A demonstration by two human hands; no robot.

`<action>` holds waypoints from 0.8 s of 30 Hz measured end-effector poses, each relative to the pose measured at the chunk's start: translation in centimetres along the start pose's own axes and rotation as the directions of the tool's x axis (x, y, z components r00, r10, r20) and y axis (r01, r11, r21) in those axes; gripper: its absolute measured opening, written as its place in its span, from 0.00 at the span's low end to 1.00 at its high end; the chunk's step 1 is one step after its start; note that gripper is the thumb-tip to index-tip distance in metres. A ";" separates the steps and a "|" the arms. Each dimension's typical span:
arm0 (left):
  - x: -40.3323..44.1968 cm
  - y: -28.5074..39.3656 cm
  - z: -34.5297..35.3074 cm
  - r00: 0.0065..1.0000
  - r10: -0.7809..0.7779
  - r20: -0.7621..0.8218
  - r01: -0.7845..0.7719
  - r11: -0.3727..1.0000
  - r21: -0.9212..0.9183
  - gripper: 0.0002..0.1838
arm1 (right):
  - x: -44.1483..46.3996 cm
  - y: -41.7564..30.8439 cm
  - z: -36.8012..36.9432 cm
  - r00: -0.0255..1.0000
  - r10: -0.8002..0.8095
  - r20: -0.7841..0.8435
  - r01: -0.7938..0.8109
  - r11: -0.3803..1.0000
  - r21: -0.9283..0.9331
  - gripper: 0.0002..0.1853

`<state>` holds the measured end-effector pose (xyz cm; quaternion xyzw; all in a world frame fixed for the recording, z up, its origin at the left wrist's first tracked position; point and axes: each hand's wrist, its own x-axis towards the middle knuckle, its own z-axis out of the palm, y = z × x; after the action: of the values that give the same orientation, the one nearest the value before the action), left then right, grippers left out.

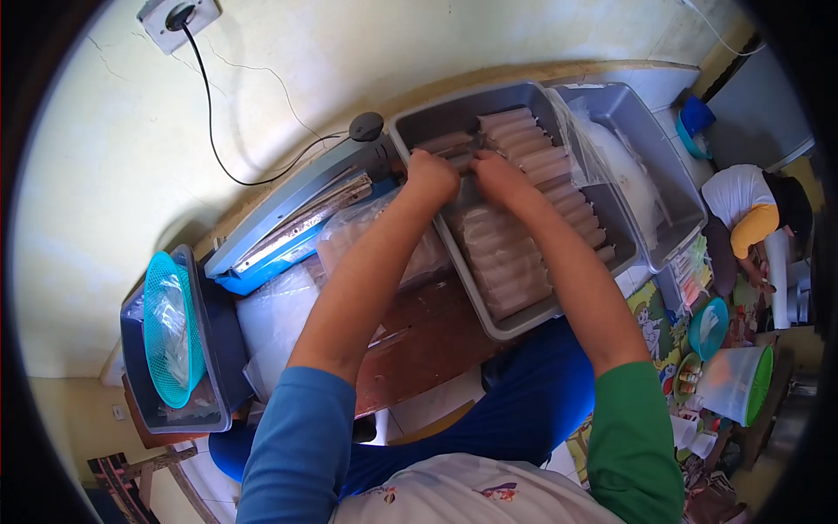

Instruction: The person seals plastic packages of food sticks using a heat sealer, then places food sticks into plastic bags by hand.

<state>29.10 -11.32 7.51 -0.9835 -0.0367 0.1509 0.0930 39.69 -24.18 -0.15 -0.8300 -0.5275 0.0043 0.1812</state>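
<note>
Grey tub (441, 115) holds pinkish tubes (506, 262), left hand (435, 177) and right hand (502, 178) inside.

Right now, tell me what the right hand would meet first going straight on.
Most likely the pale packets ahead of the right hand in the grey tub, though depth is unclear.

Blue left sleeve (297, 445), green right sleeve (635, 437), printed shirtfront (454, 496), blue trousers (546, 419)

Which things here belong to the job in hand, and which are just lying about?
Likely in the job:
left hand and right hand, both reaching into the tub
gray tub
wrapped tubes

Apparently just lying about:
turquoise basket
green-lidded container
</note>
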 end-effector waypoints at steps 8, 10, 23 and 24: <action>-0.3 -0.1 -0.6 1.000 0.015 0.015 -0.015 0.999 -0.049 0.13 | 0.0 -1.0 -0.4 0.992 0.123 -0.014 -0.122 0.991 0.054 0.10; -0.3 -0.1 -0.6 1.000 0.019 0.024 -0.018 0.998 -0.063 0.13 | 0.2 -1.1 -0.5 0.981 0.187 0.046 -0.189 0.981 0.053 0.08; -0.5 -0.3 0.2 0.935 -0.025 -0.353 -0.092 0.947 -0.309 0.12 | 0.5 -2.0 -4.1 0.924 0.380 0.055 -0.320 0.685 0.655 0.10; -0.9 -0.3 0.1 0.924 -0.019 -0.381 -0.131 0.921 -0.366 0.13 | 0.3 -2.1 -4.3 0.901 0.432 0.030 -0.310 0.595 0.742 0.11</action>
<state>28.25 -11.11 7.77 -0.9936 -0.0183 -0.0484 -0.1008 38.88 -24.37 4.61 -0.7765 -0.2807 0.1885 0.5318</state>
